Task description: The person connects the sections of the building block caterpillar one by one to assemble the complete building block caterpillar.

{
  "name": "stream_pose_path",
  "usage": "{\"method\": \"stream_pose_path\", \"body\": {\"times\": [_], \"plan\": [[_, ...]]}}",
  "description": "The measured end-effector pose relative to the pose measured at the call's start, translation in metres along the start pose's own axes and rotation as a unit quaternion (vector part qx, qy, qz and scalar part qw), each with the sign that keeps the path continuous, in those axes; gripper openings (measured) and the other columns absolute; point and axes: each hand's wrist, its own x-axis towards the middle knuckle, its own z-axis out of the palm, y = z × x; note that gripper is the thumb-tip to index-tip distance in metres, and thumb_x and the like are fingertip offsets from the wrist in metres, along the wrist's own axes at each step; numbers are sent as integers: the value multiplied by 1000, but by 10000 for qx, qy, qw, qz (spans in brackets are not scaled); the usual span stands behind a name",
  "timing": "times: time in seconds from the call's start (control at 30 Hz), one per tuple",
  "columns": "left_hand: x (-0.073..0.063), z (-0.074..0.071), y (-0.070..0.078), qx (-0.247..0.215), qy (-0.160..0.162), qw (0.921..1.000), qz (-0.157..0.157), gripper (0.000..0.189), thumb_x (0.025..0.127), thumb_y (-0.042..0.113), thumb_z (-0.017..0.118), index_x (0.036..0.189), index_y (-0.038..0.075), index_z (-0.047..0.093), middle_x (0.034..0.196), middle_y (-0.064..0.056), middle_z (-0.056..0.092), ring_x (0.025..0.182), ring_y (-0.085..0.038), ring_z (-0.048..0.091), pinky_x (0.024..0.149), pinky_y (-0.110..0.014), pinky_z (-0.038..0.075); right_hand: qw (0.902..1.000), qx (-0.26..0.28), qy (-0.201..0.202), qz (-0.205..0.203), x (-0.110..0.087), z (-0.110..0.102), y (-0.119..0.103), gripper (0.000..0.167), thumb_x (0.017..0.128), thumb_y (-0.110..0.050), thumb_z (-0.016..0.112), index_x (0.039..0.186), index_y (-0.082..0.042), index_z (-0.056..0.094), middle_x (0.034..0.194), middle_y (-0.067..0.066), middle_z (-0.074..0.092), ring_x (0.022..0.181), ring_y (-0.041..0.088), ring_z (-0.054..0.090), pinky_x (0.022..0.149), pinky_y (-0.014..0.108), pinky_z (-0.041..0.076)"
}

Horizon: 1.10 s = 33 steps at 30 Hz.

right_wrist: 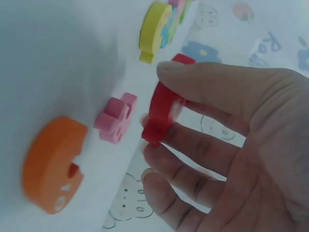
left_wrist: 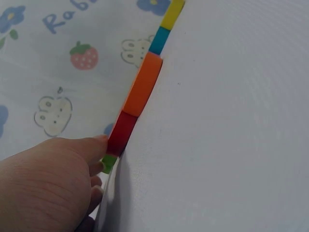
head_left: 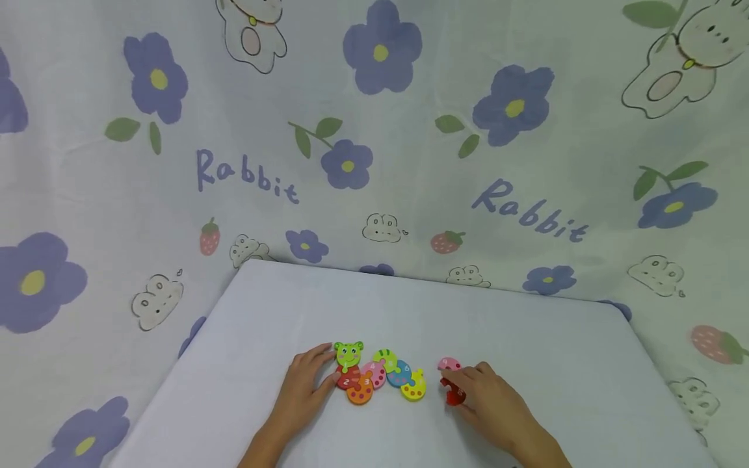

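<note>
A caterpillar puzzle of joined, numbered pieces (head_left: 359,390) lies on the table, with a green smiling head (head_left: 349,354) at its left end and a yellow piece (head_left: 413,387) at its right end. My left hand (head_left: 303,383) rests beside the head, its thumb touching the edge of the red piece (left_wrist: 122,133) below it. To the right of the chain, my right hand (head_left: 488,403) pinches a loose red piece (right_wrist: 166,104) between thumb and fingers. A pink piece (head_left: 449,364) lies near those fingers. In the right wrist view an orange piece (right_wrist: 50,166) lies close by.
A white cloth covers the table (head_left: 374,305), whose far edge meets a curtain (head_left: 409,188) printed with flowers, rabbits and strawberries. The curtain also hangs along both sides of the table.
</note>
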Motion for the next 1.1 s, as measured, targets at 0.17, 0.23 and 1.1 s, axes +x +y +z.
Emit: {"method": "stream_pose_path", "body": {"times": [0.17,0.23,1.1], "plan": [[1,1,3,-10,-59,10000,-45,48,96,26,79,140,12,65,154,0,54,135,-27,50,113,-53,40,9986,-69,177,-485,23,-3,2,54,79,-17,92,129,-24,73,121,-7,70,107,15,56,91,36,58],[2,1,3,10,-56,10000,-31,48,96,26,79,140,12,65,154,-1,54,135,-27,50,113,-53,40,9983,-83,88,-579,33,-2,2,52,81,-16,91,130,-25,72,122,-6,69,110,16,56,93,37,58],[2,-2,1,146,47,9998,129,65,88,31,86,144,8,61,153,-4,55,133,-29,52,112,-53,40,9963,-106,-573,-638,63,16,-6,59,78,-19,93,133,-19,70,129,5,63,118,28,55,97,51,56]]}}
